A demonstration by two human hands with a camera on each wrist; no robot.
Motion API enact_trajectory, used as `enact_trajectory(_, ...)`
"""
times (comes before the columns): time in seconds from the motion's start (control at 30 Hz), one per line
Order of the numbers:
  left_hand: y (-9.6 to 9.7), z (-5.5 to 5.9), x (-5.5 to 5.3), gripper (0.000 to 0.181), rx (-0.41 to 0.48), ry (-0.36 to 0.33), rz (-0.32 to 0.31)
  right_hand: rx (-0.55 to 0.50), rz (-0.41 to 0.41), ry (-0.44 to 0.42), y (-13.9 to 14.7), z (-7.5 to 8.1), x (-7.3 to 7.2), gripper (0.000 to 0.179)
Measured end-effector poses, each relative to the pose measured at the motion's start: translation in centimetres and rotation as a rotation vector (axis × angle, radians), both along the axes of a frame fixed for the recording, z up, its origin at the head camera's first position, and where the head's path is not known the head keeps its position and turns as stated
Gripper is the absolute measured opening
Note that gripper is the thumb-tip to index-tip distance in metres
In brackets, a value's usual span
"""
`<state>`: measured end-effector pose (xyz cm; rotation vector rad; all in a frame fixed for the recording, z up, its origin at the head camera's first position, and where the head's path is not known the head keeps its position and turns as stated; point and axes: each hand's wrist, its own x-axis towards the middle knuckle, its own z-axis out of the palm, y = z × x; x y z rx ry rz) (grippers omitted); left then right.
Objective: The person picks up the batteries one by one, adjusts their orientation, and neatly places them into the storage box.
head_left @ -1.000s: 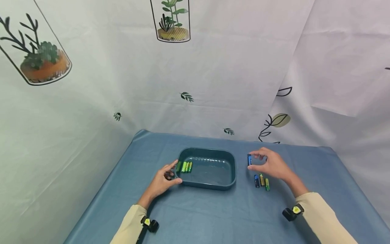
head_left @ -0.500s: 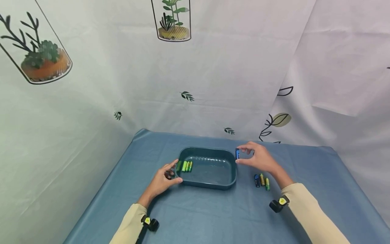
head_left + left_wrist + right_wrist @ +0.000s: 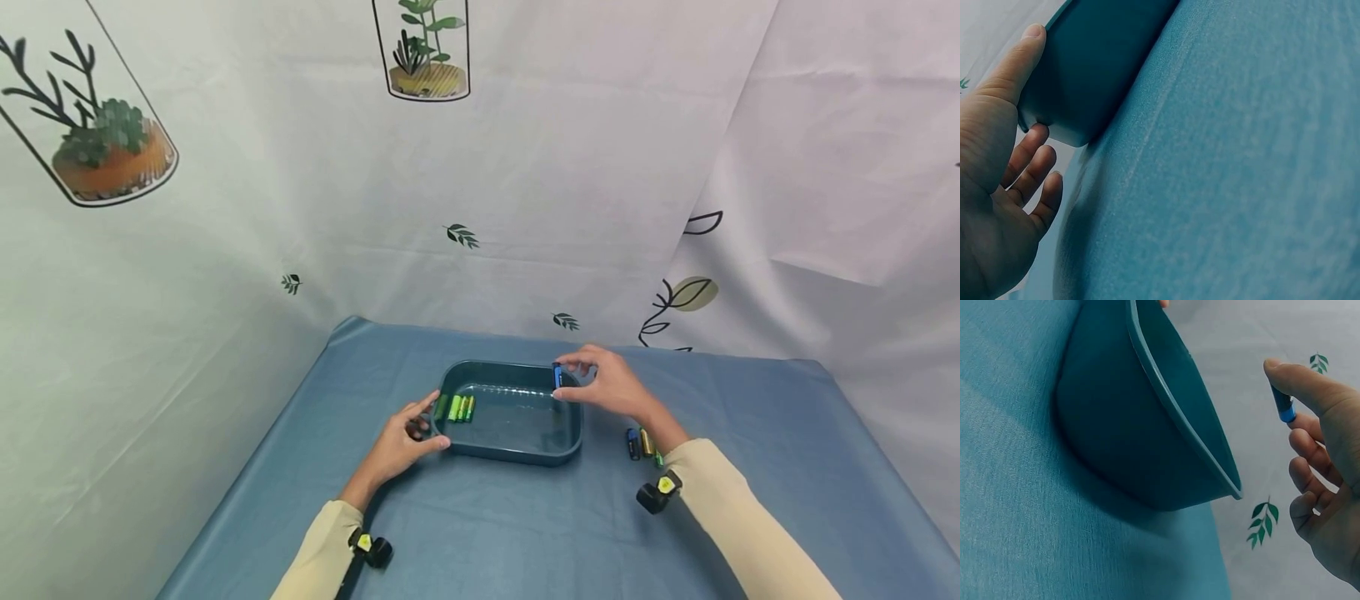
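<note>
A dark teal rectangular tray (image 3: 517, 456) stands on the table. My left hand (image 3: 399, 443) holds its left end, thumb at the front corner and fingers along the far side; the left wrist view has the thumb on the rim of the tray (image 3: 1100, 56). My right hand (image 3: 609, 385) pinches a blue battery (image 3: 557, 376) between thumb and fingertips, above the tray's right end. In the right wrist view this battery (image 3: 1284, 405) is beyond the rim, with the other fingers loosely curled. Several green batteries (image 3: 461, 408) lie side by side at the left inside the tray.
To the right of the tray, a dark blue battery (image 3: 633, 444), a gold one (image 3: 647, 442) and a green one (image 3: 659, 460) lie on the blue cloth (image 3: 480, 533), partly behind the right forearm. A patterned white curtain (image 3: 510, 183) hangs behind the table.
My right hand has moved left with the blue battery, from beside the tray to over its right end. My left hand and the tray have stayed in place.
</note>
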<state>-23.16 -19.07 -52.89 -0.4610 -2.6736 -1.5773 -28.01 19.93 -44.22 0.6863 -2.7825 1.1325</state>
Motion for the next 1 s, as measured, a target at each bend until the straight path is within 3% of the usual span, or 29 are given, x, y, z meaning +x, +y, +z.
enact_trajectory(0.47,0.0,0.0,0.1,0.083,0.007,0.005,0.005,-0.001,0.038,-0.024,-1.8,-0.2,-1.1,0.055)
enact_trajectory(1.0,-0.1,0.1,0.1,0.082,0.008,0.009,-0.001,-0.01,0.062,-0.061,-5.4,-0.8,-1.3,0.055)
